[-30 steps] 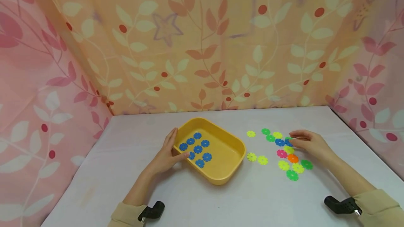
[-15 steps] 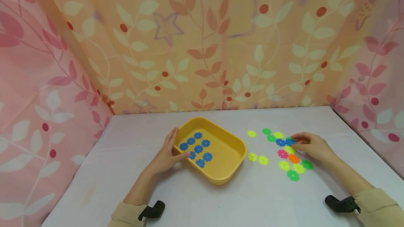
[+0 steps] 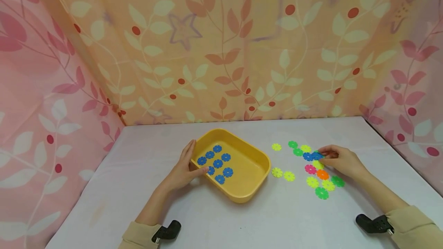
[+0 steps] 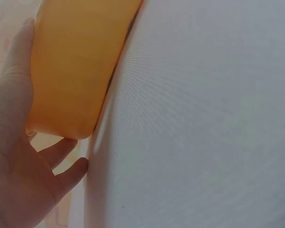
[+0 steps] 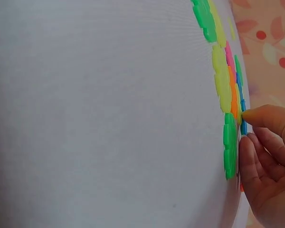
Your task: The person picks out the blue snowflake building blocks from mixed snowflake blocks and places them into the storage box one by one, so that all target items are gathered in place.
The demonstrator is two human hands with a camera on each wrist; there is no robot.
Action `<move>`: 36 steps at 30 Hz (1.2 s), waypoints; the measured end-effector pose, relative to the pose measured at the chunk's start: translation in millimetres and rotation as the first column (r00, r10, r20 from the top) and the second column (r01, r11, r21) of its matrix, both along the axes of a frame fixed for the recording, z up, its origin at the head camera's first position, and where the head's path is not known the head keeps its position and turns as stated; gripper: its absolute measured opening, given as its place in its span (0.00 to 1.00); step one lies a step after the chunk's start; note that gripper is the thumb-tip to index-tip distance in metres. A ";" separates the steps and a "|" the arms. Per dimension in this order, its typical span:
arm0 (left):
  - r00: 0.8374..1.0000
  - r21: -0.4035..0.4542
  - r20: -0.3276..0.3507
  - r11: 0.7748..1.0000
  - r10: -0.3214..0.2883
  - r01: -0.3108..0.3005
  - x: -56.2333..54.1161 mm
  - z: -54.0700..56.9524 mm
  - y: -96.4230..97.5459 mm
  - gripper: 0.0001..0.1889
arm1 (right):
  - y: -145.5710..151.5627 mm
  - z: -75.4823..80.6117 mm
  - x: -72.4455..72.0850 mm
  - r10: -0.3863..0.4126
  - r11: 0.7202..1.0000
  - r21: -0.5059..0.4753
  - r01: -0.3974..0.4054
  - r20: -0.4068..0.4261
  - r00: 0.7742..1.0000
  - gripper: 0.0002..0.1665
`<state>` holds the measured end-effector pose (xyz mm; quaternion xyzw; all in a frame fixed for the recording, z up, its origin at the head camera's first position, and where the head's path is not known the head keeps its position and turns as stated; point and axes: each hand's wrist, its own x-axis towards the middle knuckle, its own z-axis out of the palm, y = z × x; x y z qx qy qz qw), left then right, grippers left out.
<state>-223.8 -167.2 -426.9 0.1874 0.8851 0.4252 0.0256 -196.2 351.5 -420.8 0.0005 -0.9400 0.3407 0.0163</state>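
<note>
My left hand [image 3: 181,170] grips the left corner of a yellow plastic tray [image 3: 254,181], thumb over the rim and fingers along the outer wall. In the left wrist view the tray's side [image 4: 76,71] stands between thumb and fingers. Several blue notched flower discs [image 3: 218,163] lie inside, toward the tray's left. At the right, my right hand [image 3: 346,162] pinches a blue flower disc [image 3: 316,156] at its edge. From the right wrist, thumb and finger close on that blue disc [image 5: 243,124]. Another blue disc [image 3: 308,156] lies just left of it.
Around the right hand lie yellow, green, pink and orange discs: a pink disc [image 3: 310,169], an orange disc [image 3: 323,175], a green disc [image 3: 322,193]. Two yellow discs [image 3: 288,176] lie near the tray. Patterned curtains [image 3: 221,49] border the white table [image 3: 221,226].
The right hand's fingers have closed in on the blue disc, which has shifted slightly left, up against the other blue one. The left hand and tray stay put.
</note>
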 end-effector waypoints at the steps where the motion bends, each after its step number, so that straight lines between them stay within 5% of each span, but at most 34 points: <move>1: 1.000 -0.002 0.001 1.000 0.001 -0.001 -0.1 0.0 0.1 0.58 | -0.1 -0.1 -0.7 0.002 1.000 0.008 -0.002 -0.002 1.000 0.26; 26: 1.000 -0.008 0.008 1.000 0.011 -0.011 0.9 1.5 0.9 0.57 | -1.4 0.4 -3.9 -0.007 0.997 0.078 0.012 -0.058 0.998 0.27; 36: 1.000 -0.008 0.004 1.000 0.010 -0.010 2.4 3.1 1.4 0.57 | -32.7 15.7 -3.8 0.024 0.977 -0.212 -0.020 0.014 1.000 0.32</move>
